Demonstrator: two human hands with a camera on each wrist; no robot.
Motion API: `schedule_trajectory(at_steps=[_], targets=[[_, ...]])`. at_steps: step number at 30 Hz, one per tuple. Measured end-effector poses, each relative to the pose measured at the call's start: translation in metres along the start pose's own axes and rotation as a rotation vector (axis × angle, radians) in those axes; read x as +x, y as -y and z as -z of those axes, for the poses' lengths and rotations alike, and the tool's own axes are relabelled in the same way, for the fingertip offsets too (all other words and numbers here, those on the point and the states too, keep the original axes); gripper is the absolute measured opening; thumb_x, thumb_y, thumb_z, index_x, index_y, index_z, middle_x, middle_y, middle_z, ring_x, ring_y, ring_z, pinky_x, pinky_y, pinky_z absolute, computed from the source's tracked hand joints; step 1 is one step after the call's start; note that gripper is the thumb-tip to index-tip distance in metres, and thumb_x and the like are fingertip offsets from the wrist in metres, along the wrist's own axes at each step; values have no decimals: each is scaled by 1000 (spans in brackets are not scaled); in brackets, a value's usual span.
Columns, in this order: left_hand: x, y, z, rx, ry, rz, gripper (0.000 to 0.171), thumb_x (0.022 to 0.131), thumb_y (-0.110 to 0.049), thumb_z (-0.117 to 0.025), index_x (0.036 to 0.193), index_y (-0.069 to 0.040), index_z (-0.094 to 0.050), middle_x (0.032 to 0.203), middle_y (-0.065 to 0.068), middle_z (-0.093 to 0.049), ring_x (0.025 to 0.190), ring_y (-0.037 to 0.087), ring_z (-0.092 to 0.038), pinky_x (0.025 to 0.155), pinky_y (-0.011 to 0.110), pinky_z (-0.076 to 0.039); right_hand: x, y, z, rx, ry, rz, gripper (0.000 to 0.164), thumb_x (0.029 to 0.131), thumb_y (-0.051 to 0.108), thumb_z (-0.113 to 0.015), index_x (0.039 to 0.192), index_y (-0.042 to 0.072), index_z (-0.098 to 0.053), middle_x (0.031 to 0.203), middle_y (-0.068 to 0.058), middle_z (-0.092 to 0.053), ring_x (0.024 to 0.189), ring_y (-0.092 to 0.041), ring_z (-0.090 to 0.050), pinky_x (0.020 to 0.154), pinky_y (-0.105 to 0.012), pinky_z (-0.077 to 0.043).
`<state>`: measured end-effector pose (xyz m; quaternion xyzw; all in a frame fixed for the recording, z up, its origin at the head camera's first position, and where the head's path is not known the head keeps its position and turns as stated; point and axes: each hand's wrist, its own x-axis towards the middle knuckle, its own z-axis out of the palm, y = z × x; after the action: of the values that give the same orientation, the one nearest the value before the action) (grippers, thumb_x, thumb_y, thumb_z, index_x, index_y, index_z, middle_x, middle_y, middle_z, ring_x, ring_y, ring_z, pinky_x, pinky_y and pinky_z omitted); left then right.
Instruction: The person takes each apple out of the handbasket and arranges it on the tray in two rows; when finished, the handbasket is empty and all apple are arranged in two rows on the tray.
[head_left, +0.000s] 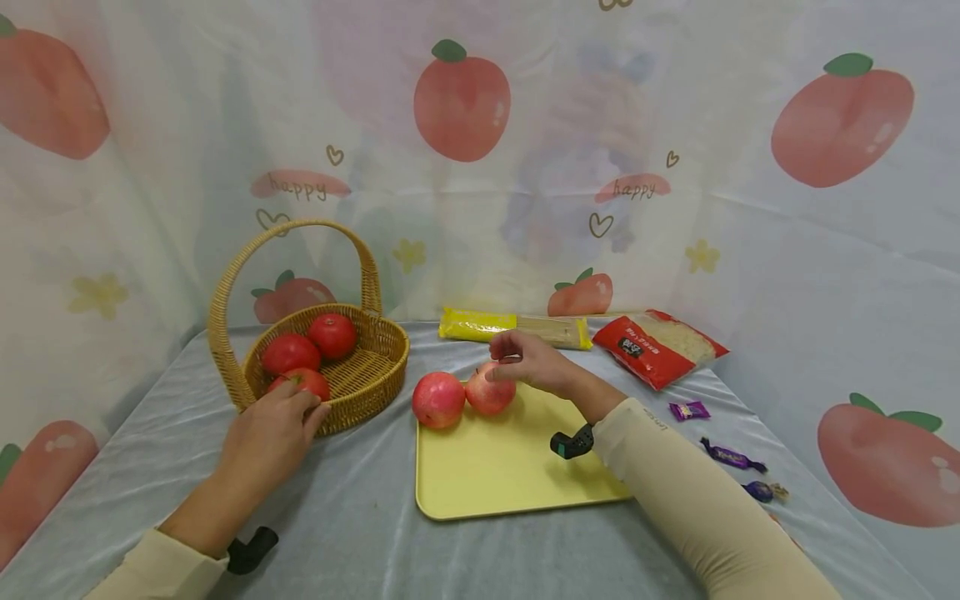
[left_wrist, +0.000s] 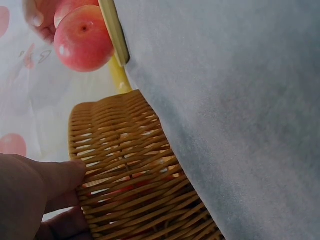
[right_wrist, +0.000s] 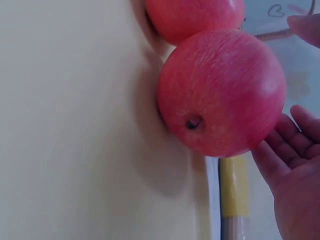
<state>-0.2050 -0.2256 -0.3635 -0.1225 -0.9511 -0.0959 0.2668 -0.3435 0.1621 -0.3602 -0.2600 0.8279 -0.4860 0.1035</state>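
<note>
At the left stands a wicker basket (head_left: 375, 392) with a tall arched handle. Inside it lie three round red fruits that look like tomatoes (head_left: 332, 336). My left hand (head_left: 270, 429) grips the basket's near rim, thumb on the outer weave and fingers over the inside, beside the nearest tomato. Two pink-red apples sit side by side at the far left corner of a yellow tray (head_left: 480, 475). Around the right-hand apple (right_wrist: 220, 95) is my right hand (head_left: 532, 367), with fingertips at its side and the thumb spread apart. The other apple (head_left: 438, 400) is untouched.
Behind the tray lies a yellow pack of noodles (head_left: 480, 323). A red bag (head_left: 660, 346) with a see-through part is at the back right. Several purple-wrapped candies (head_left: 733, 457) lie along the right side. A printed cloth hangs behind the table.
</note>
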Motion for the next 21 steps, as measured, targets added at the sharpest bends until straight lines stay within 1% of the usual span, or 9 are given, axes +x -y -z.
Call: schedule_trajectory(at_steps=[6, 9, 13, 16, 21], targets=[[-1, 0, 0, -1, -8, -4, 18, 90, -22, -80, 86, -7, -71, 81, 8, -55, 66, 30, -59, 60, 52, -52, 5, 12, -1, 11, -2, -2, 63, 90, 26, -79, 143, 4, -51, 135, -14, -59, 137, -44, -50, 114, -50, -44], [0, 0, 1, -1, -11, -6, 19, 90, -22, -80, 86, -7, -71, 81, 8, -55, 66, 30, -58, 60, 52, -52, 8, 19, -2, 7, -2, -3, 67, 90, 27, -78, 146, 4, -50, 138, -14, -59, 136, -40, -52, 115, -49, -43], [0, 0, 1, -4, -9, -5, 19, 90, -23, -80, 86, -6, -71, 81, 9, -55, 65, 30, -58, 60, 53, -52, 12, 31, -4, -15, 0, 9, 67, 91, 27, -78, 147, 5, -49, 140, -12, -59, 134, -32, -55, 116, -47, -42], [-1, 1, 0, -3, -7, -4, 19, 90, -23, -80, 86, -6, -71, 81, 8, -54, 64, 30, -58, 58, 52, -51, 16, 39, -7, -34, 13, 18, 67, 91, 29, -78, 148, 7, -48, 143, -10, -58, 137, -31, -53, 116, -47, -42], [-1, 1, -1, 1, -17, -8, 18, 90, -23, -80, 87, -7, -72, 80, 8, -54, 63, 28, -56, 57, 50, -50, 24, 52, -13, -39, 37, 55, 69, 91, 30, -77, 150, 7, -47, 145, -10, -57, 139, -35, -51, 116, -47, -41]])
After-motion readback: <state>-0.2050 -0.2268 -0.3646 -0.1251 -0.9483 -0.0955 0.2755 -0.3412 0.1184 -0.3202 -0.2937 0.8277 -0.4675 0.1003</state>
